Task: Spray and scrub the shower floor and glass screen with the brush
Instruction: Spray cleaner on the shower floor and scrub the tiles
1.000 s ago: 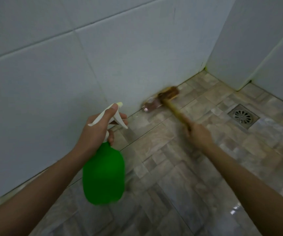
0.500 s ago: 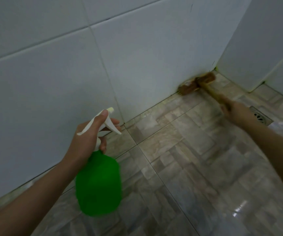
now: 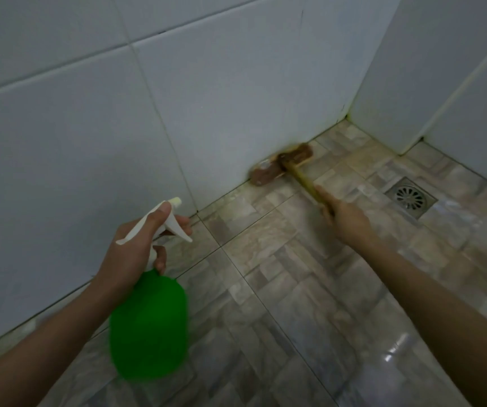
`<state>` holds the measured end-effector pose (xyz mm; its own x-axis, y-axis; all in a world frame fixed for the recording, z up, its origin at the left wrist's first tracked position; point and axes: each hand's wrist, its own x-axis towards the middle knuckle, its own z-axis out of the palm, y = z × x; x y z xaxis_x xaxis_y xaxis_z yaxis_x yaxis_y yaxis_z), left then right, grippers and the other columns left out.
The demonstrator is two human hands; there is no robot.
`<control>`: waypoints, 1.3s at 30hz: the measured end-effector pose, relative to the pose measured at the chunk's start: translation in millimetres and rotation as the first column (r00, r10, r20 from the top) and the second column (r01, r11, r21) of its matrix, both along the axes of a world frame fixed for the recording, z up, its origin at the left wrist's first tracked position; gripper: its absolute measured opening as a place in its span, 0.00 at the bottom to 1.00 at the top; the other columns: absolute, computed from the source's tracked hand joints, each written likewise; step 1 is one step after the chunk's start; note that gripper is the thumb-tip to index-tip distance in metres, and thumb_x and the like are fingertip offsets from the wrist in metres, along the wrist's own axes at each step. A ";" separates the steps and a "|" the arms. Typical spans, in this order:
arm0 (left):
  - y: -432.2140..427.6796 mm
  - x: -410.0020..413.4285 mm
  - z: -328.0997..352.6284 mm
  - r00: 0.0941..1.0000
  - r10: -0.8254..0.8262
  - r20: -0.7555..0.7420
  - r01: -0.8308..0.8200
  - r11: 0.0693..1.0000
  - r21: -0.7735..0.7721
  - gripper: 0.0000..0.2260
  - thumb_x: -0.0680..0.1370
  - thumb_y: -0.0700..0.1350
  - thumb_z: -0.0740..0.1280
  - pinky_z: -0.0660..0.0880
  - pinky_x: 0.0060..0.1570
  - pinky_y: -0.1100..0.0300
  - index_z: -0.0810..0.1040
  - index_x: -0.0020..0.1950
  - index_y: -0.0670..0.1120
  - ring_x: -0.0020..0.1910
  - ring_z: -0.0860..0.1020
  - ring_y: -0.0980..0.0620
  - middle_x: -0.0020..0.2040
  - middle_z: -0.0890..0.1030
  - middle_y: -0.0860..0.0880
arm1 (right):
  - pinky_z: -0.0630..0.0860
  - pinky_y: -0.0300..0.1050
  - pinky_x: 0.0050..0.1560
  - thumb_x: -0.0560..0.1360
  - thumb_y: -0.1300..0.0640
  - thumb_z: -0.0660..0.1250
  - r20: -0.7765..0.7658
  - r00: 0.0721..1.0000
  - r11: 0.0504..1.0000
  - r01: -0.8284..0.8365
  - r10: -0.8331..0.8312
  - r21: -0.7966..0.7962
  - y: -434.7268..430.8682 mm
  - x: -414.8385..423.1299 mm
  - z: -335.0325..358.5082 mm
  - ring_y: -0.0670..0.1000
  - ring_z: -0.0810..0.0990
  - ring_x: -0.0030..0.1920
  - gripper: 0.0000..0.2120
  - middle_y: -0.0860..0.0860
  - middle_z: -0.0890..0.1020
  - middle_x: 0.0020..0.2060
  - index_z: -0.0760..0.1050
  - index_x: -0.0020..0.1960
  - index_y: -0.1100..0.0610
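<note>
My right hand [image 3: 346, 220] grips the yellow handle of a scrub brush [image 3: 283, 165]. Its brown head lies on the stone-patterned shower floor [image 3: 295, 289], pressed into the joint where the floor meets the white tiled wall. My left hand [image 3: 136, 248] holds a green spray bottle [image 3: 148, 324] by its neck, thumb on top of the white spray head, a finger curled at the trigger. The bottle hangs above the floor at lower left, nozzle pointing toward the wall. No glass screen shows in the view.
A square metal floor drain [image 3: 411, 198] sits at the right, close to the brush hand. White tiled walls [image 3: 177, 98] close off the left and back, with a corner at upper right. The floor at lower right looks wet and shiny.
The brush head has slid back left along the wall joint, away from the corner it reached half a second ago. The left hand with the bottle has barely moved.
</note>
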<state>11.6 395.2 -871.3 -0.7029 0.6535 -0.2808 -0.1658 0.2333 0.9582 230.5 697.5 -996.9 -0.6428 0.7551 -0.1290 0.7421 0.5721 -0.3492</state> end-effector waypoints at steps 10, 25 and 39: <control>-20.4 -2.2 -6.6 1.000 -0.012 0.017 0.012 0.999 -0.037 0.15 0.77 0.61 0.67 0.68 0.21 0.62 0.87 0.50 0.52 0.20 0.67 0.52 0.51 0.87 0.46 | 0.70 0.43 0.32 0.82 0.50 0.52 0.035 0.980 0.980 -0.196 0.197 -0.045 -102.2 -18.3 -2.0 0.50 0.73 0.32 0.25 0.51 0.75 0.35 0.49 0.77 0.40; -100.8 -6.4 -13.8 0.998 0.039 0.045 -0.036 0.996 -0.076 0.30 0.57 0.79 0.70 0.70 0.22 0.62 0.86 0.50 0.61 0.21 0.69 0.51 0.50 0.87 0.46 | 0.68 0.44 0.30 0.83 0.53 0.51 0.010 0.996 0.960 -0.088 0.094 -0.266 -227.2 -60.7 20.2 0.51 0.73 0.31 0.27 0.51 0.71 0.33 0.44 0.77 0.41; -50.3 15.5 -19.2 0.997 -0.077 -0.001 0.077 0.992 -0.099 0.14 0.74 0.61 0.63 0.69 0.22 0.62 0.82 0.54 0.59 0.22 0.69 0.49 0.49 0.87 0.50 | 0.76 0.47 0.38 0.83 0.51 0.52 0.235 0.954 0.974 -0.151 0.188 -0.168 -145.3 -40.8 87.9 0.52 0.76 0.36 0.24 0.50 0.74 0.37 0.51 0.74 0.33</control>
